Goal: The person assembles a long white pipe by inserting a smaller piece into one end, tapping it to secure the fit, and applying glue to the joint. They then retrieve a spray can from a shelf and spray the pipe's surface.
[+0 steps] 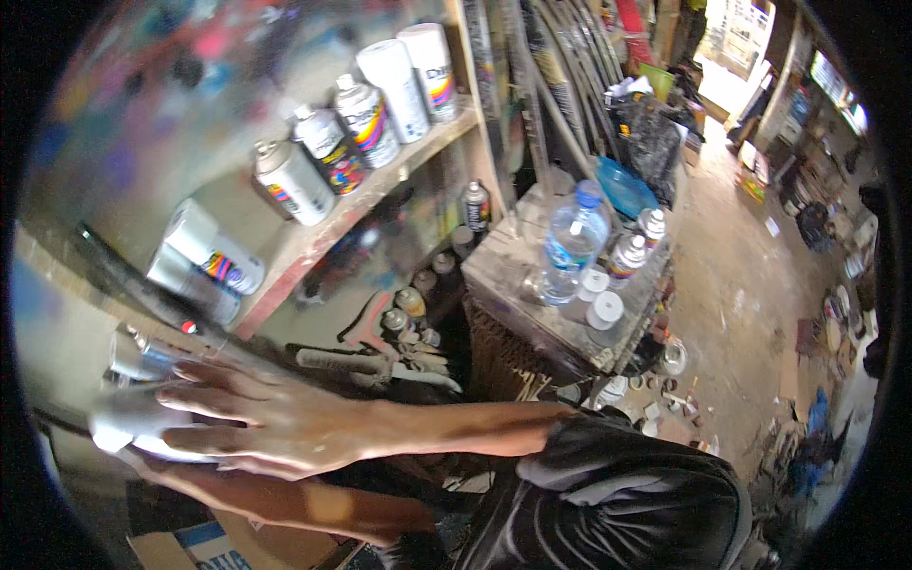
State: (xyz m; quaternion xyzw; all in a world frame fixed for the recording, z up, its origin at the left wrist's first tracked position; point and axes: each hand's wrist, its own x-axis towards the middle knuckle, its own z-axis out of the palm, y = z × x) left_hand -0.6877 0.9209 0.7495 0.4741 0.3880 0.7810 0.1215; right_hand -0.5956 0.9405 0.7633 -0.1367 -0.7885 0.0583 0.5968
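Where the picture begins at the far left, a pale cloth (128,423) lies flat on a grey panel (57,342), pinned there by the right hand (252,427), whose fingers (195,399) are spread wide and pressed down on it rather than curled round it; the open palm seems meant to keep the cloth flat against the surface. The left hand (157,465) lies just beneath, mostly hidden under the right forearm, so I cannot tell whether it is open or closed, though it looks to be at the cloth's lower edge. Just above the fingers a silver spray can (133,356) lies on its side, within easy reach, beside a dark rod (133,275). Further up, a slanted wooden shelf (313,237) carries a row of spray cans (328,142), standing upright, with two larger tins (204,256) lying at its lower end. Under the shelf, more small cans (408,304) are crowded on the floor. To the right, a wooden crate (518,285) serves as a stand for a clear water bottle (570,242) with a blue cap and a few capped cans (598,304). At the bottom a cardboard box (218,546) sits below the arms, and a dusty floor (741,285) runs away to the right.
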